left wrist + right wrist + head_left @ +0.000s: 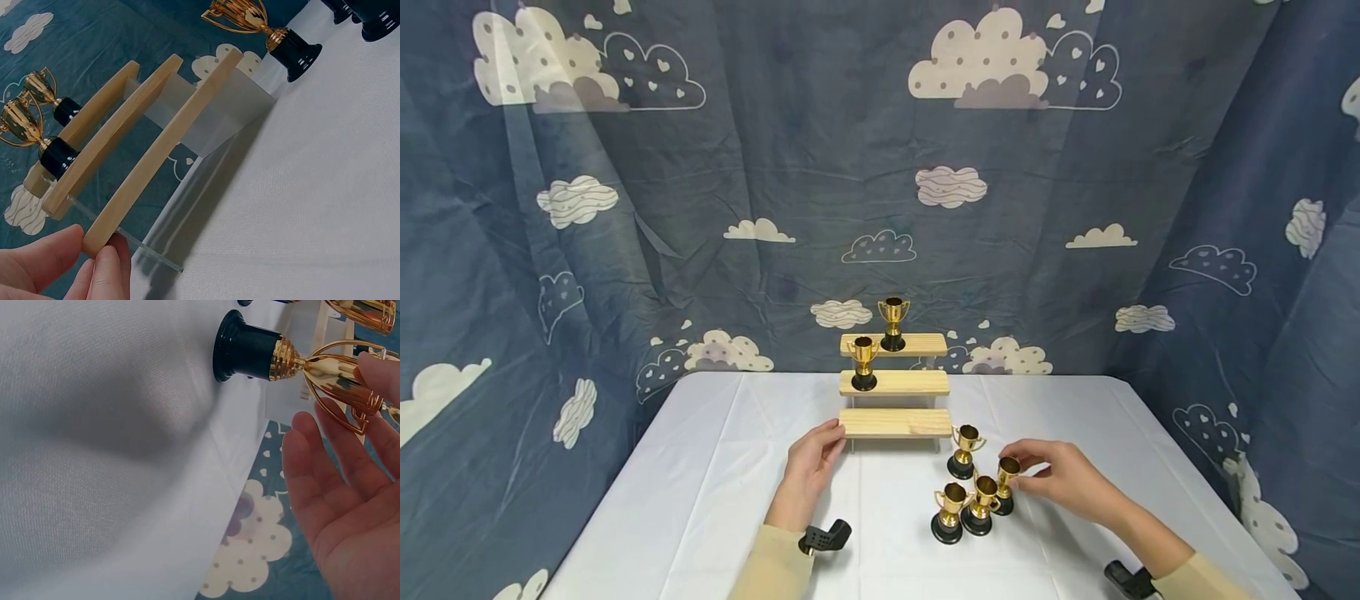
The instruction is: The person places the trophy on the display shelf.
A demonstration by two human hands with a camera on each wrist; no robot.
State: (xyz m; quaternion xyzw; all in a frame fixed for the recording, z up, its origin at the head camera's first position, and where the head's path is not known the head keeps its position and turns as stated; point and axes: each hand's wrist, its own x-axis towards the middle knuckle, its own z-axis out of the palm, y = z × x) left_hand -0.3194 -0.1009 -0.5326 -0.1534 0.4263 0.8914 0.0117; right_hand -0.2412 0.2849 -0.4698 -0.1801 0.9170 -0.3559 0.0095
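Note:
A three-step display stand (pixel 895 423) with pale wooden planks and clear side supports stands at the back of the table. My left hand (pixel 808 464) pinches the left end of its lowest plank (pixel 165 150) between thumb and fingers. One small gold trophy cup (pixel 893 323) with a black base is upright on the top plank, and another trophy (pixel 863 364) on the middle plank, both toward the left. Right of the stand, my right hand (pixel 1063 479) holds the rightmost trophy (pixel 340 378) by its cup and handle, thumb on one side, fingers on the other.
Beside the held trophy, more gold trophies (pixel 951 510) stand close together on the white tablecloth (pixel 737 483). Another trophy (pixel 966 450) is near the stand's front right corner. A dark blue curtain with clouds (pixel 820 150) hangs behind the table and along its sides.

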